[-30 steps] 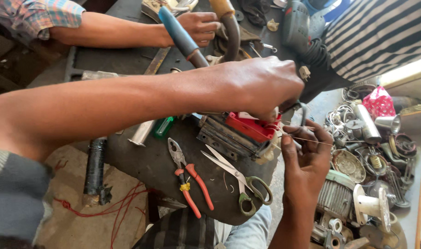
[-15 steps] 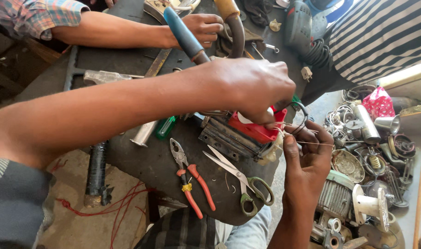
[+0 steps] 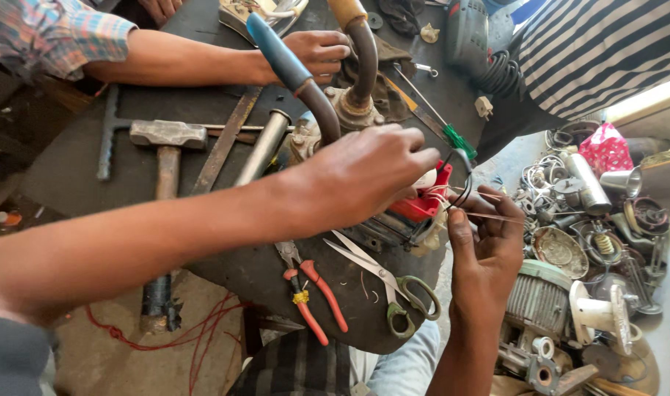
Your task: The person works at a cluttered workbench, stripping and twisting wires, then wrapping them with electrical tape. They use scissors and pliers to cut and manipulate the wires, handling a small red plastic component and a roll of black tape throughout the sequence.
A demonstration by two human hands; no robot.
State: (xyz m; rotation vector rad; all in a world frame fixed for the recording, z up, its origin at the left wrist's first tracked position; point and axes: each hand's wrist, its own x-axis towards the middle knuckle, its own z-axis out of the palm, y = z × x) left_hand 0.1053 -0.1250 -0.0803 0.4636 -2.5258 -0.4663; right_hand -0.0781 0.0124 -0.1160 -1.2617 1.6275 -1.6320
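Pinching thin wires running crosswise between both hands.

Hammer newly in view; green screwdriver too

The person is wearing a short grey fabric sleeve, showing at 8 o'clock in the head view, leaving the long left forearm bare down to the left hand. The right hand and its forearm, entering at 5 o'clock, are showing no sleeve, ring or watch.
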